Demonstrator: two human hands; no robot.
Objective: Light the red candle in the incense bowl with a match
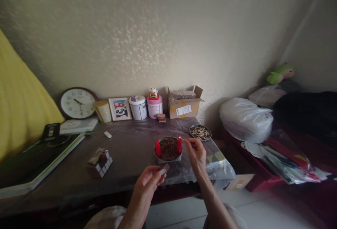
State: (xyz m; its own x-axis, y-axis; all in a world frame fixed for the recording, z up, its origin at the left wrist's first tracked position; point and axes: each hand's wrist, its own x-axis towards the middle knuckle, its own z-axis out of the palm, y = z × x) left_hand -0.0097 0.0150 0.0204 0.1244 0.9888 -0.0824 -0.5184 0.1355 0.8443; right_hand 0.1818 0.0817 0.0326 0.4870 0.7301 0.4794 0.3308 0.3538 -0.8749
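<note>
My left hand [149,180] is closed around a small matchbox [165,169] in front of the table edge. Between the fingertips of my right hand [196,151] is a thin match [183,139], its tip at the top of the right red candle [179,145]. A small bright glow shows at that candle's top. The left red candle [157,148] stands on the other side of the same round metal tin [168,159], with no flame visible on it. Dark brown bits cover the inside of the tin.
A round dish of matchsticks [200,132] sits right of the tin. Stacked matchboxes [101,164] lie on the left. Along the wall stand a clock [78,103], a picture frame [120,109], canisters [138,108] and an open cardboard box [184,109]. White plastic bags [246,118] are at right.
</note>
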